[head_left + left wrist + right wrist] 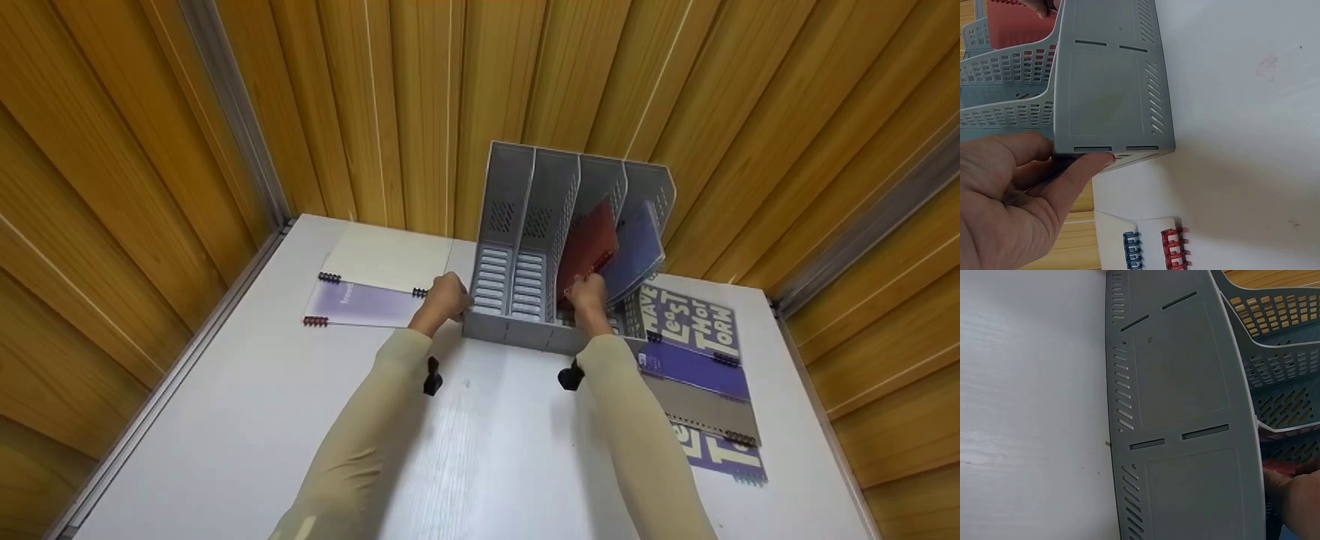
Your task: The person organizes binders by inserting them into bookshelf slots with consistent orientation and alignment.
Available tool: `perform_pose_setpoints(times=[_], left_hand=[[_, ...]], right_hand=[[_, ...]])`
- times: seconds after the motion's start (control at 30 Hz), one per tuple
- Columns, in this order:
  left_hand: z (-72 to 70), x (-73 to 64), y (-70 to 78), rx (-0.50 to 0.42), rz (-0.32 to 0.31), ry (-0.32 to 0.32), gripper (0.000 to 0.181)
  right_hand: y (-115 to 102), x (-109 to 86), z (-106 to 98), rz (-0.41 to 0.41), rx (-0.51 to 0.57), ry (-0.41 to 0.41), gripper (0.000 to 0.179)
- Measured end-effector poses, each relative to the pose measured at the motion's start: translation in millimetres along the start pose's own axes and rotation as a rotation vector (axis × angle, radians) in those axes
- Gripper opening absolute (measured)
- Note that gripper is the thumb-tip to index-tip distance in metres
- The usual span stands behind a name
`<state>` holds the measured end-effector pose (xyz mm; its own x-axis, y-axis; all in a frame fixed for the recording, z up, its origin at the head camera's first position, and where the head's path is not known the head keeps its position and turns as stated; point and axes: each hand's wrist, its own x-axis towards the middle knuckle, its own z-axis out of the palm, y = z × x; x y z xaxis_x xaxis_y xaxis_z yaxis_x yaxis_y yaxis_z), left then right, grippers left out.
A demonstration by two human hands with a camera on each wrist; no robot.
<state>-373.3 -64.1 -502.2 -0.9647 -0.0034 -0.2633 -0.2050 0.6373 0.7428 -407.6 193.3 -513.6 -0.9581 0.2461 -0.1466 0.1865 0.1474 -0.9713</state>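
Observation:
A grey four-slot file holder (525,334) stands at the back of the white table. My left hand (445,298) pinches its front left corner; in the left wrist view the thumb and fingers (1081,174) lie on either side of that corner. With my right hand (589,296) I grip a red spiral notebook (591,244) by its bound edge, inside the third slot from the left. A blue-purple notebook (636,251) leans in the rightmost slot. Most of the right hand is cut off at the edge of the right wrist view.
Left of the holder lie a cream spiral notebook (390,259) and a pale purple one (364,304), overlapping. To the right, several notebooks overlap, among them a lettered one (694,319), a purple one (697,371) and a grey-brown one (705,409). Wood-patterned walls (420,112) enclose the table.

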Motion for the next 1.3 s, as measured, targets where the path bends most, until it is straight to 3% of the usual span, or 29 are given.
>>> perform_pose_setpoints(times=[0.5, 0.73, 0.9, 1.07, 1.3], left_hand=[[4.7, -5.9, 0.2, 0.000, 0.028, -0.013, 0.020], [4.8, -4.8, 3.4, -0.006, -0.017, -0.025, 0.020], [1.7, -1.0, 2.1, 0.010, -0.005, -0.021, 0.020], [-2.9, 0.8, 0.8, 0.013, 0.016, 0.001, 0.019], [-2.5, -2.3, -1.4, -0.005, 0.006, -0.008, 0.020]], right_hand=[[2, 4.6, -2, 0.003, 0.020, 0.030, 0.017], [-1, 4.4, -3, 0.004, -0.019, 0.035, 0.023], [-1, 4.0, -2, -0.007, -0.028, -0.016, 0.036], [-2, -1.5, -3, -0.049, -0.056, -0.060, 0.035], [-5, -21.3, -10, -0.049, -0.095, -0.211, 0.041]])
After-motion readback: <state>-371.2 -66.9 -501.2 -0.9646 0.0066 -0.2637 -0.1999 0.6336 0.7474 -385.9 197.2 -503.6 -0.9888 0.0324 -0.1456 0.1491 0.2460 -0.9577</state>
